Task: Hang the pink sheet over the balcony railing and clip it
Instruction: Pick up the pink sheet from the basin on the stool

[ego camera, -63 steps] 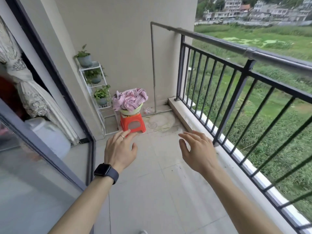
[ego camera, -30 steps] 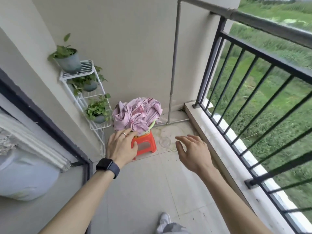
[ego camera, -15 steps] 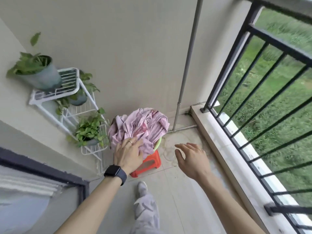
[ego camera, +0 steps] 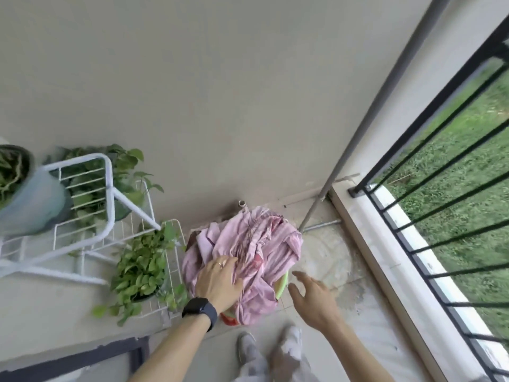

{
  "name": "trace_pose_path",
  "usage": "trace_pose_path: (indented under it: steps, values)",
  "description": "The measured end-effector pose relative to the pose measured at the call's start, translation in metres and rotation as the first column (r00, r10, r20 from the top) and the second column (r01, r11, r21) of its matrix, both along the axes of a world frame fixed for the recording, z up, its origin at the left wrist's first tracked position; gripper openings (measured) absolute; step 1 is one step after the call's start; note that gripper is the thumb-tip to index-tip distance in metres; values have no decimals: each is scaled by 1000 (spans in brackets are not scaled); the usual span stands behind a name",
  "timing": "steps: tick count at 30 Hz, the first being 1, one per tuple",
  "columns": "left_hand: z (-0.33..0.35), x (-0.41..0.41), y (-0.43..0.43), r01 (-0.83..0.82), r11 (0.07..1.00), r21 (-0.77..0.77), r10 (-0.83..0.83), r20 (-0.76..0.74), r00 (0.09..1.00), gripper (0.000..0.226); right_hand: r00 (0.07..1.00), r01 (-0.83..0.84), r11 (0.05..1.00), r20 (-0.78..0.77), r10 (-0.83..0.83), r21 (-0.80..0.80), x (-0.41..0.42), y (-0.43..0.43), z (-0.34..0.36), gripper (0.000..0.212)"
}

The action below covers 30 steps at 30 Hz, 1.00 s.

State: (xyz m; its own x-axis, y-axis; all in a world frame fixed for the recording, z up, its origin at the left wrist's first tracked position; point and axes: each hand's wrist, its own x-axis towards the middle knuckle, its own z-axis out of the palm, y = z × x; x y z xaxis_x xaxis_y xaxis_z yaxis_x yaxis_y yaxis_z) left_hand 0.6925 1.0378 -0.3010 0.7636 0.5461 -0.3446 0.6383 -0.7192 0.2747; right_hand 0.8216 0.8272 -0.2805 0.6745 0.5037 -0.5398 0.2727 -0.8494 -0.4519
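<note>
Railing [ego camera: 429,150]: black metal bars, seen at right, well apart from the sheet.
Plant rack [ego camera: 107,194]: white wire shelves; leafy pots are held.
Pink sheet [ego camera: 256,244]: crumpled cloth, heaped in a green-rimmed basin [ego camera: 283,282].
Left hand [ego camera: 219,282]: laid flat on the sheet, fingers pressed together.
Right hand [ego camera: 314,297]: held beside the basin, fingers spread, empty.
</note>
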Motion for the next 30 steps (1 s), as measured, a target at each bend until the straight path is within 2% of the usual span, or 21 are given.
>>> trace_pose_path:
  steps: [3,7,10,11,13,15,16,18,20,21,22,24,25,28,30]
  values:
    - [-41,18,31,-67,997,-45,64,-75,995,66,986,78,997,-150,-79,-9,23,36,-38,50]
    - [-96,37,54,-136,989,-54,131,-88,987,78,957,104,991,-261,-123,-86,54,76,-97,52]
    - [-139,49,65,-237,962,-138,213,-169,962,100,907,202,974,-354,-226,-105,73,101,-145,64]
    - [-153,51,68,-271,948,-165,237,-200,951,110,851,306,947,-418,-317,-95,78,108,-159,73]
    - [-177,56,71,-338,913,-229,284,-238,929,128,678,533,842,-554,-483,-82,87,122,-186,87]
    - [-194,62,70,-427,845,-323,369,-227,901,140,483,680,723,-666,-569,-124,90,135,-206,95]
    - [-200,65,67,-454,816,-359,410,-196,891,143,408,706,693,-716,-567,-147,91,142,-215,95]
    - [-208,71,56,-462,790,-404,449,-133,884,153,341,700,698,-790,-509,-148,92,154,-225,83]
    - [-210,78,47,-483,769,-419,462,-157,873,161,331,695,703,-803,-496,-148,92,164,-227,70]
    - [-209,81,46,-478,777,-410,441,-189,878,157,338,692,707,-799,-498,-148,92,167,-226,63]
    - [-208,83,46,-448,796,-407,397,-206,894,138,339,688,711,-801,-493,-147,92,169,-226,54]
    - [-199,85,48,-336,856,-392,296,-161,941,86,297,688,709,-831,-470,-155,92,166,-220,33]
    - [-191,85,48,-307,865,-397,279,-130,952,72,272,698,698,-843,-465,-160,93,163,-214,31]
    - [-160,85,48,-324,818,-475,359,-19,933,60,242,697,703,-878,-412,-138,96,154,-187,43]
    - [-131,86,50,-281,814,-508,344,33,938,57,283,656,752,-901,-329,-68,99,150,-156,33]
